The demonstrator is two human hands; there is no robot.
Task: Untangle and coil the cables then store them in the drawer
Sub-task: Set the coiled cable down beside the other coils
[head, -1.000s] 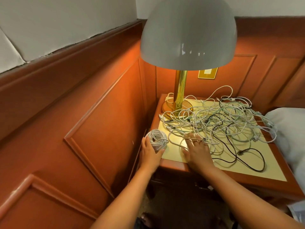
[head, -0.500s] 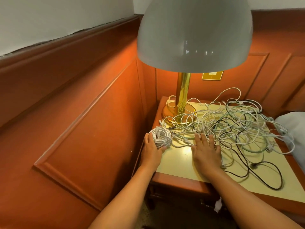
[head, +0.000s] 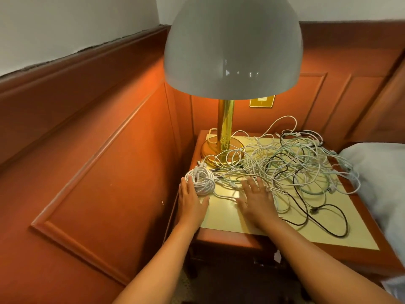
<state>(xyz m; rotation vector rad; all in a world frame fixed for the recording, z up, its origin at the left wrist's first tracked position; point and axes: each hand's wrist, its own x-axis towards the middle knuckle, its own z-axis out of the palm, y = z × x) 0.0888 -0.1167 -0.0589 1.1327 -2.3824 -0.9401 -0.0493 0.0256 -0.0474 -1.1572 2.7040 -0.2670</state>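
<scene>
One coiled white cable [head: 200,179] is cupped at the counter's [head: 221,218] left edge by the left hand [head: 191,201]; the tangle [head: 285,167] lies just beyond the flat, spread right hand [head: 256,199], the nearer one

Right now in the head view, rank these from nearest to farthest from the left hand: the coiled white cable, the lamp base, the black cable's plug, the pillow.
1. coiled white cable: touching the left hand, at the table's left edge.
2. lamp base: behind the coil, back-left corner.
3. black cable's plug: on the tabletop's right side.
4. pillow: beyond the table's right edge.
</scene>
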